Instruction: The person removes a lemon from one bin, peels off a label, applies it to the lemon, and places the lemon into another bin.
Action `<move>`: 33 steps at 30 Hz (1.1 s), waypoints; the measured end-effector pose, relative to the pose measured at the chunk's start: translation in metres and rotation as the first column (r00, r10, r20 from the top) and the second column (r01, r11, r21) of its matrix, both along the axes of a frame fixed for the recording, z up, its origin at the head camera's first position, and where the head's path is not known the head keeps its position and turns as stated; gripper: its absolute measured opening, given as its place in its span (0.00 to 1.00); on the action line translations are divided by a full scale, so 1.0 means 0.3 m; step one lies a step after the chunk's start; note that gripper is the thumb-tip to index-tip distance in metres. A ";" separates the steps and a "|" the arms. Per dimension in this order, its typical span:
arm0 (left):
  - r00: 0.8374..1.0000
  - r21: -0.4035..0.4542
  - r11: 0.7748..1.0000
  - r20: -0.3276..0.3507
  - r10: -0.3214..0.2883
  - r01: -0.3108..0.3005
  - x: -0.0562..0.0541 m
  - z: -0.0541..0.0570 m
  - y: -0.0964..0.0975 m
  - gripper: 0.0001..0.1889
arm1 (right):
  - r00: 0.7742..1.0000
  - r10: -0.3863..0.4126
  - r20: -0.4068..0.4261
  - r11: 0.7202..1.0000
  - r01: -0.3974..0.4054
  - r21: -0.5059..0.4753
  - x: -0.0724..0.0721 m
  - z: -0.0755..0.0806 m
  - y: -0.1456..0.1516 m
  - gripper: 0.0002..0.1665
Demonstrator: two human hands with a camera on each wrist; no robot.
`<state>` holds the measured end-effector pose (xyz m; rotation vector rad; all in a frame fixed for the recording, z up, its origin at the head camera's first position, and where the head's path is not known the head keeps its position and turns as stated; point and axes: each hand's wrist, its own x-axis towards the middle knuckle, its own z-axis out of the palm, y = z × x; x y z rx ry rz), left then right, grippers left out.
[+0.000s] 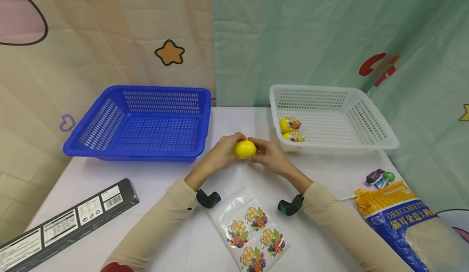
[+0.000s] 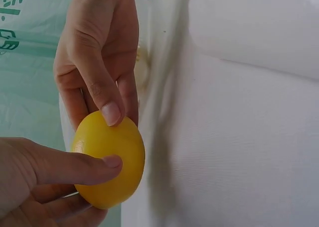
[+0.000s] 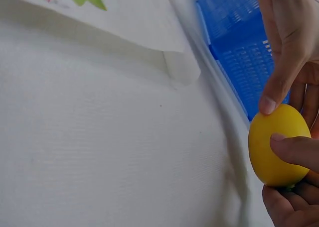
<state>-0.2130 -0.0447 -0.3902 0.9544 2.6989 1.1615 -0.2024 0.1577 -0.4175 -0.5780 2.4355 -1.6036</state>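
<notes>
A smooth yellow lemon (image 1: pixel 245 149) is held above the white table between both hands. My left hand (image 1: pixel 225 152) grips it from the left, the thumb lying along the top. From the other side my right hand (image 1: pixel 272 156) pinches its end, thumb on the skin. In the right wrist view a bit of green shows under the lemon (image 3: pixel 279 147), too small to make out. A sheet of fruit-print stickers (image 1: pixel 256 233) lies in front, nearer the body. Two lemons (image 1: pixel 286 124) with such stickers sit in the white basket's left side.
A blue basket (image 1: pixel 137 159) stands back left, the white basket (image 1: pixel 337 148) back right. A long dark box (image 1: pixel 69 225) lies at left. Right of the arms are wrapped candies (image 1: pixel 381 178), a yellow lollipop (image 1: pixel 357 194) and an orecchiette pasta bag (image 1: pixel 406 223).
</notes>
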 end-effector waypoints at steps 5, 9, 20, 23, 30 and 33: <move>1.000 0.012 1.000 0.022 0.004 -0.005 -0.012 -0.037 0.008 0.21 | 0.999 -0.033 -0.009 0.999 0.033 0.033 -0.002 -0.027 -0.003 0.38; 0.999 0.026 1.000 0.033 -0.005 0.004 -0.019 -0.043 0.004 0.23 | 0.999 -0.047 0.006 0.997 0.047 0.055 -0.004 -0.027 -0.004 0.41; 0.999 -0.057 0.998 0.033 0.012 -0.010 -0.017 -0.052 -0.004 0.32 | 0.997 -0.069 0.037 0.931 0.051 0.361 0.161 0.053 0.031 0.19; 0.999 -0.080 0.997 0.047 0.017 -0.013 -0.013 -0.047 -0.006 0.33 | 0.992 0.024 0.127 0.905 -0.075 0.419 0.217 0.053 0.025 0.15; 0.997 -0.099 0.995 0.071 -0.003 0.011 -0.006 -0.047 -0.004 0.34 | 0.980 0.094 0.173 0.883 -0.163 0.441 0.272 0.027 0.000 0.14; 0.996 -0.106 0.993 0.087 -0.034 0.043 -0.001 -0.045 -0.006 0.34 | 0.961 0.151 0.233 0.921 -0.222 0.321 0.264 0.027 0.014 0.11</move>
